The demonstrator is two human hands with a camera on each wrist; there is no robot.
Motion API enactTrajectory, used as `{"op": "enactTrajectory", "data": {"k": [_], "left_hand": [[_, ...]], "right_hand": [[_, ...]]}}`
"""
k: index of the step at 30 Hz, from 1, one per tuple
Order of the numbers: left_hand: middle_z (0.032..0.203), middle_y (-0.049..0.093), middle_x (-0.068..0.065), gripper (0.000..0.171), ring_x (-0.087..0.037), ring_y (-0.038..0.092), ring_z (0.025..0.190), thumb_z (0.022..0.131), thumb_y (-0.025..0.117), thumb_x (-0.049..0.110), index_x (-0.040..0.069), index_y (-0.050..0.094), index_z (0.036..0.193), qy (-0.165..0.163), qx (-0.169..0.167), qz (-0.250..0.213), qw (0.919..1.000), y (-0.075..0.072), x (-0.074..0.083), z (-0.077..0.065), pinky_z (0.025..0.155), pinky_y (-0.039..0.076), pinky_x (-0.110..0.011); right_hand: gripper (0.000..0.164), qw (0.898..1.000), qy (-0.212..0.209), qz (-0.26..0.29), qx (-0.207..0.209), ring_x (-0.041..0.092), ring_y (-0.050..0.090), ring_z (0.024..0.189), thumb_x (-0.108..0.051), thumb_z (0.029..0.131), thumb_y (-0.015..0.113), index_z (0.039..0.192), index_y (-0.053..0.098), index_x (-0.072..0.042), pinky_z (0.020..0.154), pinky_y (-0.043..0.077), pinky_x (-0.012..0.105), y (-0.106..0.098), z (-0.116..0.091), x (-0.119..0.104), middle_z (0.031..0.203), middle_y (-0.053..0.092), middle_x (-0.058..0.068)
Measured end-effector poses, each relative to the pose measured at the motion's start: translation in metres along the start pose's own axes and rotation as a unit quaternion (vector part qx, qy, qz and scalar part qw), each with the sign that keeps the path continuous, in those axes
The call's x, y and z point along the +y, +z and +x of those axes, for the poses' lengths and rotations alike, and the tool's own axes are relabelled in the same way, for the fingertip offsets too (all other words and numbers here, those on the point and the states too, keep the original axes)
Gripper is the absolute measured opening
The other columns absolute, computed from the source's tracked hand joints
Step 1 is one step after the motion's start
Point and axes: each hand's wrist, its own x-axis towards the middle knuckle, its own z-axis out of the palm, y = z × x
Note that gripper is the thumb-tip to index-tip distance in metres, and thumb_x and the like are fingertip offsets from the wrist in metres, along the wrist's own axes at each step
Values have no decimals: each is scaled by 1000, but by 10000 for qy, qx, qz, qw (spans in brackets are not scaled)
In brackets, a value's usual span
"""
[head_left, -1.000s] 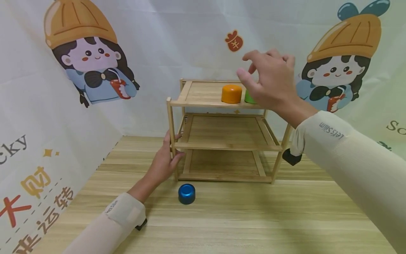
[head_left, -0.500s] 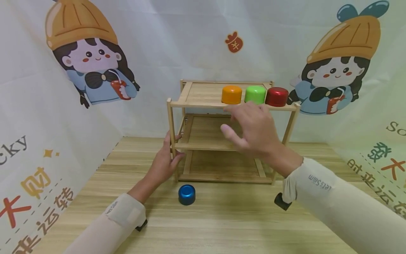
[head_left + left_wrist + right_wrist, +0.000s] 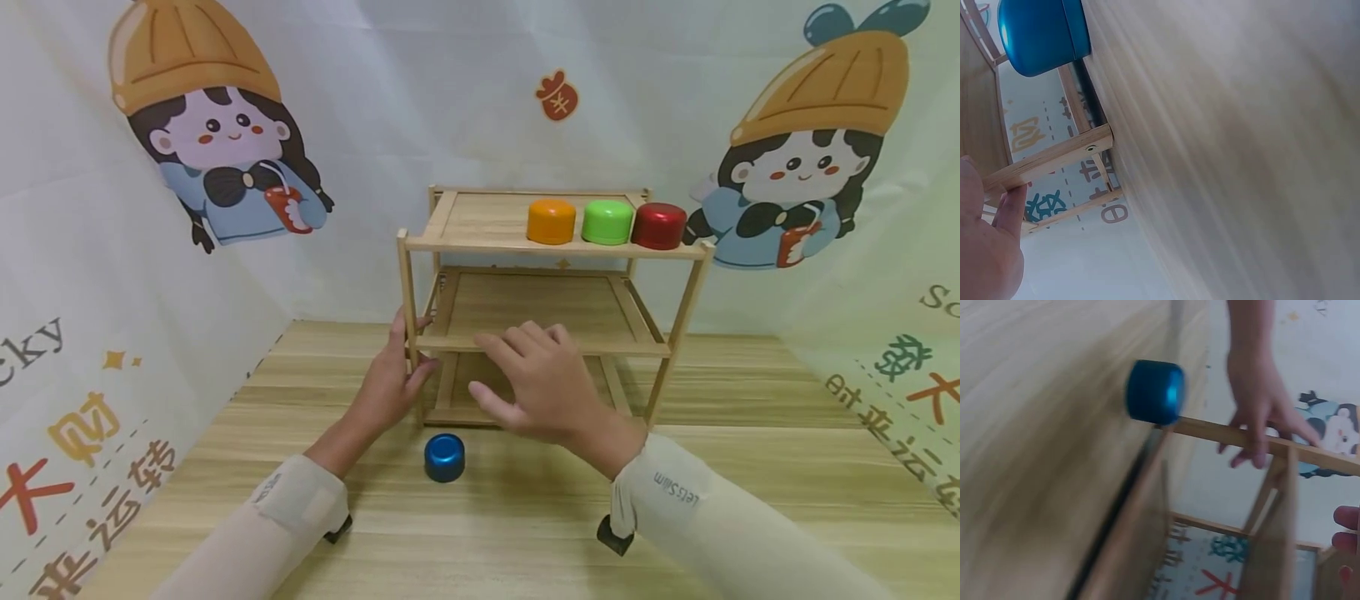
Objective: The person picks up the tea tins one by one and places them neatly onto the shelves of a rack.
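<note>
A three-tier wooden shelf (image 3: 536, 304) stands on the table. My left hand (image 3: 384, 383) grips its left front post, fingers behind and thumb in front; the right wrist view also catches that left hand (image 3: 1263, 403) at the post. My right hand (image 3: 540, 387) hovers in front of the middle and lower tiers, fingers loosely bent, holding nothing. Below it to the left, a small shiny blue tin (image 3: 445, 457) with a rounded edge sits on the table by the shelf's left front foot. An orange tin (image 3: 551, 222), a green tin (image 3: 607, 222) and a red tin (image 3: 659, 226) line the top tier's front right.
The wood-grain table (image 3: 510, 533) extends in front of the shelf and to both sides. A pale printed cloth (image 3: 375, 108) with cartoon figures hangs close behind the shelf and along the sides. Black wrist mounts (image 3: 615, 535) stick out under the sleeves.
My right hand has come down from above the top tier, leftward and nearer, to the front of the lower tiers, uncovering the red and green tins. My left hand has stayed on the post.
</note>
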Motion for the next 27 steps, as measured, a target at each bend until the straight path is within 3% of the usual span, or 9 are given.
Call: {"op": "enactTrajectory", "data": {"k": [8, 18, 27], "left_hand": [[152, 49, -4, 86, -22, 71, 91, 99, 68, 11, 26, 9, 160, 67, 8, 11, 10000, 2, -1, 0, 68, 60, -29], [154, 46, -5, 87, -23, 71, 91, 99, 66, 11, 23, 7, 162, 99, 42, -37, 9999, 0, 2, -1, 65, 59, -30], [153, 46, -7, 86, -22, 70, 88, 99, 67, 11, 22, 8, 161, 169, 60, -30, 9998, 0, 2, -1, 62, 57, -28]], "right_hand": [[53, 9984, -110, -194, -513, 22, 64, 95, -57, 92, 57, 127, 68, -20, 75, 52, 43, 35, -17, -9, 103, 73, 0], [62, 9793, -75, -182, -2015, 22, 61, 105, -68, 97, 47, 142, 59, -28, 82, 48, 47, 59, -26, -26, 115, 71, -1], [64, 9714, -212, -198, -2358, 21, 61, 106, -71, 97, 41, 143, 57, -30, 86, 48, 51, 74, -32, -32, 113, 73, -4]]}}
